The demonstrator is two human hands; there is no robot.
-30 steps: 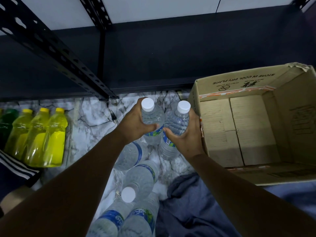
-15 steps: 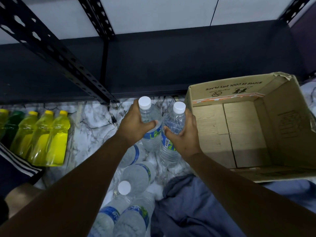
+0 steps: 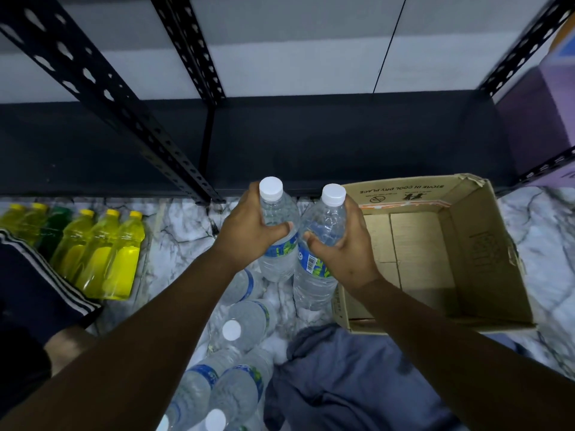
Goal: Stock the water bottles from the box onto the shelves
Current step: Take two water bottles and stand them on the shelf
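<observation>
My left hand (image 3: 249, 225) grips a clear water bottle (image 3: 277, 262) with a white cap, held upright. Beside it, my right hand (image 3: 345, 247) grips a second upright water bottle (image 3: 314, 284). The two bottles are side by side, just in front of the dark bottom shelf (image 3: 311, 144). The cardboard box (image 3: 466, 262) stands open on the floor to the right, with no bottles showing inside. Several more water bottles (image 3: 245, 325) stand on the marble floor below my arms.
A row of yellow bottles (image 3: 105, 259) and one green bottle stand on the floor at left. Black perforated shelf posts (image 3: 118, 98) rise at left and centre. A purple box (image 3: 541, 119) sits at the right. My blue-clad knee (image 3: 357, 384) is beneath.
Both hands have lifted the two bottles up and toward the shelf edge. The view has tilted up, showing more of the shelf and wall.
</observation>
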